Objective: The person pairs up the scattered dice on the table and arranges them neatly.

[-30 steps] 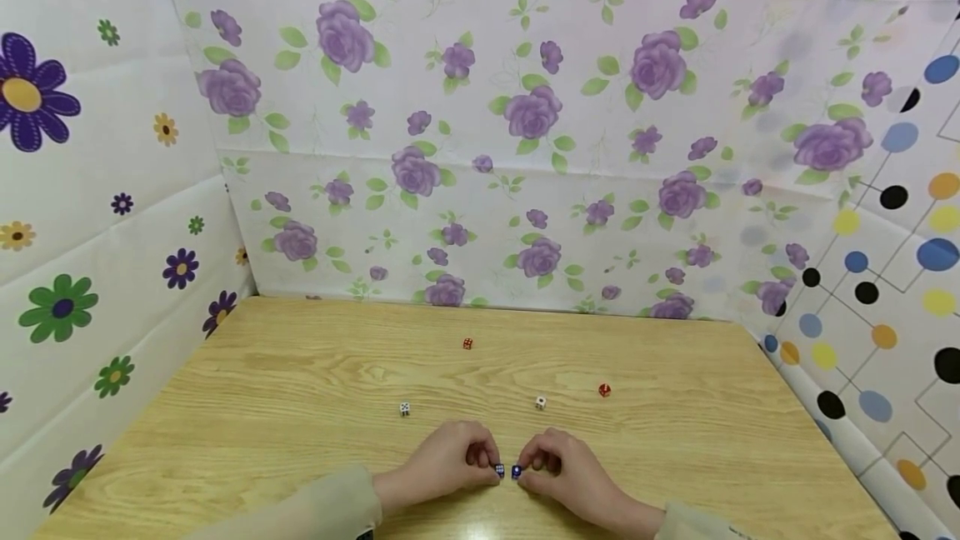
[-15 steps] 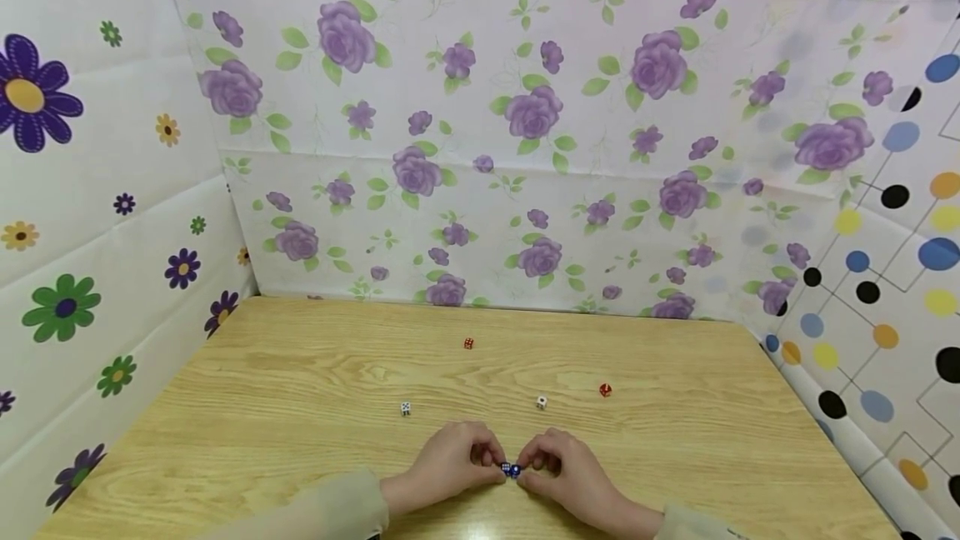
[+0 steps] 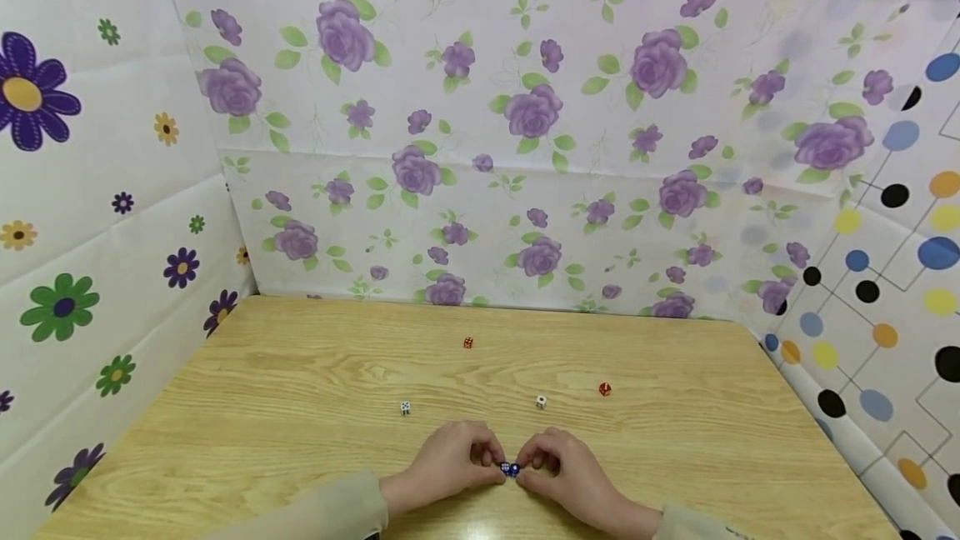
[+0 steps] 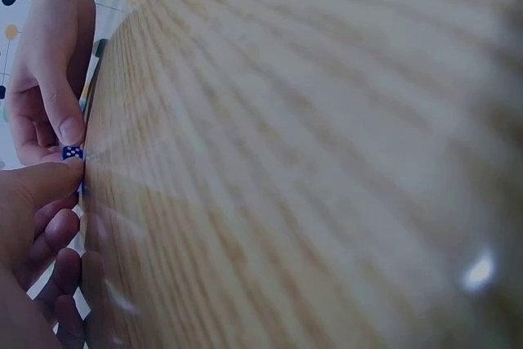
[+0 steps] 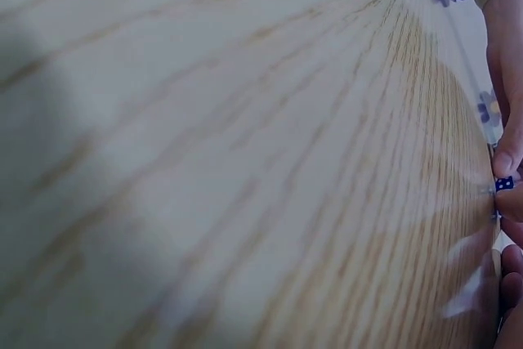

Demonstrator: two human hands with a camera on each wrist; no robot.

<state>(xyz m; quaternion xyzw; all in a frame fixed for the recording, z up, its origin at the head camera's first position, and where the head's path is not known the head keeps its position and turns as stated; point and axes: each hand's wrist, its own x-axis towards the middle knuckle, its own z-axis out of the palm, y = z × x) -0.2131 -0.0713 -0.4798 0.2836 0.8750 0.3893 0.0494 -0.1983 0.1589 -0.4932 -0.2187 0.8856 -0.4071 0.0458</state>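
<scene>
Over there, the left hand (image 5: pixel 510 132) meets a white-spotted blue die (image 5: pixel 504 184) on one side, the right hand (image 5: pixel 511 288) on the other; wood-grained tabletop (image 5: pixel 245 161) spreads beside the die, flowered cloth (image 5: pixel 468 38) well beyond it.

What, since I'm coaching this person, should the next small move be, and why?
Probably let go gently: the left hand pinches one blue die, the right hand a second blue die, and the two seem to meet, down at the table.
</scene>
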